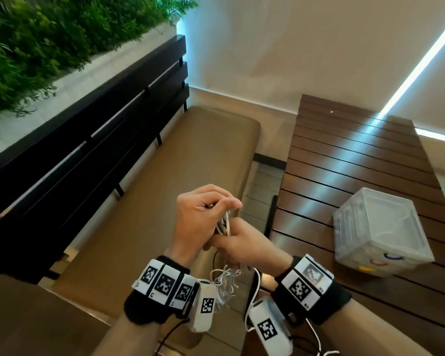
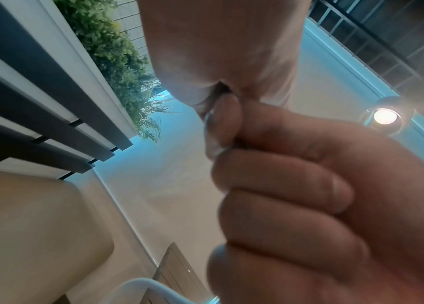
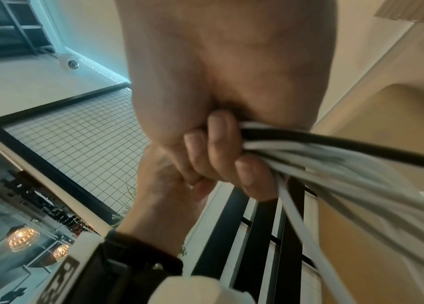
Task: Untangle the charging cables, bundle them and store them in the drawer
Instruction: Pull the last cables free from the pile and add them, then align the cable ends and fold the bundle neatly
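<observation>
A bundle of white charging cables with one black one (image 1: pixel 224 225) is held upright between my two hands over the bench. My left hand (image 1: pixel 216 205) pinches the top of the bundle, its fingers curled over it. Just below, my right hand (image 1: pixel 231 242) grips the bundle in a fist. In the right wrist view my right hand (image 3: pixel 221 156) wraps the white and black cables (image 3: pixel 335 164), which fan out to the right. Loose white ends (image 1: pixel 226 281) dangle between my wrists. In the left wrist view my left hand (image 2: pixel 226 115) pinches a grey cable loop (image 2: pixel 210 135). A translucent plastic drawer box (image 1: pixel 378 227) lies on the table.
A dark slatted wooden table (image 1: pixel 344 163) stands to the right, with the drawer box near its front. A tan padded bench (image 1: pixel 177 176) with a black slatted back (image 1: pixel 88 129) runs beneath my hands. Green plants (image 1: pixel 49 34) fill the upper left.
</observation>
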`<state>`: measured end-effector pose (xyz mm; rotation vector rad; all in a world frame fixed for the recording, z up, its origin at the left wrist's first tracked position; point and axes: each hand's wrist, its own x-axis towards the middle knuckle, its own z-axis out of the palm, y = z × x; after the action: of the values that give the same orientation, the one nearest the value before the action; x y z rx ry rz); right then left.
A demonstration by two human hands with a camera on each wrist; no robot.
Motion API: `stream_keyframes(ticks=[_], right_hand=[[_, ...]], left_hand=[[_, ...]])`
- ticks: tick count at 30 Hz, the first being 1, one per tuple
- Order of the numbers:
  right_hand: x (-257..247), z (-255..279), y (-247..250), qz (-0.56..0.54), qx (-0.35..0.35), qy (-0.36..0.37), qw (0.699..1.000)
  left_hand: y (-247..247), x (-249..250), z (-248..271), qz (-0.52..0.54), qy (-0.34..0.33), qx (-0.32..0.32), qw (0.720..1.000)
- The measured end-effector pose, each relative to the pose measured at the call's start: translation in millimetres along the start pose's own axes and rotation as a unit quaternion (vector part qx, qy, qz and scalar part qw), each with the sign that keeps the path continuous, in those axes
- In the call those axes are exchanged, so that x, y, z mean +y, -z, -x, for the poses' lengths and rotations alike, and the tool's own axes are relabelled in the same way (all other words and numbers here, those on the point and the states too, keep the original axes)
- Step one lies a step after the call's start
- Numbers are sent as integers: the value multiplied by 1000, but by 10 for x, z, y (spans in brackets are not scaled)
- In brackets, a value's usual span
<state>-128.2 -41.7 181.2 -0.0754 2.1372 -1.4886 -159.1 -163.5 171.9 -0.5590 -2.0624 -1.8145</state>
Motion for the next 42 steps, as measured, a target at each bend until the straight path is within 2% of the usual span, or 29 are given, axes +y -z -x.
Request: stream_keyframes(ticks=[5, 11, 15, 18, 24, 26, 28, 30, 31, 32, 35, 38, 40, 42], right_hand=[[28, 9, 22, -49, -38, -31, 998], [39, 59, 65, -143, -94, -77, 982], [35, 75, 115, -165, -129, -71, 975], [6, 75, 106, -122, -96, -66, 986], [28, 18, 62, -64, -33, -83, 994], [53, 5, 106, -64, -16, -70, 995], [43, 12, 212, -112, -25, -28, 993], [-14, 40, 373, -151, -48, 20, 987], [-55, 58, 455, -152, -60, 40, 986], [-95, 71, 531, -146, -68, 57, 985], [-167, 90, 673, -114, -84, 88, 986], [-200, 146, 697, -87, -118, 95, 985], [-193, 210, 696, -64, -144, 93, 983], [-180, 286, 694, -36, -153, 85, 984]], left_hand=[[-27, -45, -27, 7, 21, -21, 1000], [24, -78, -77, 62, 33, -142, 987], [22, -63, -118, 22, 7, -178, 984], [-16, -66, -139, 2, -4, -195, 981], [-16, -73, -101, 24, 28, -222, 974], [33, -99, -53, 25, 42, -194, 980], [120, -162, 39, 65, 92, -92, 989], [181, -189, 225, 105, 147, 8, 983], [181, -177, 352, 109, 159, 29, 981], [158, -148, 494, 102, 160, 19, 982], [-36, -44, 920, 70, 148, -132, 978], [-387, -93, 1209, 3, 108, -336, 936], [-701, -195, 1356, -84, 73, -416, 903], [-1002, -255, 1474, -146, 56, -451, 879]])
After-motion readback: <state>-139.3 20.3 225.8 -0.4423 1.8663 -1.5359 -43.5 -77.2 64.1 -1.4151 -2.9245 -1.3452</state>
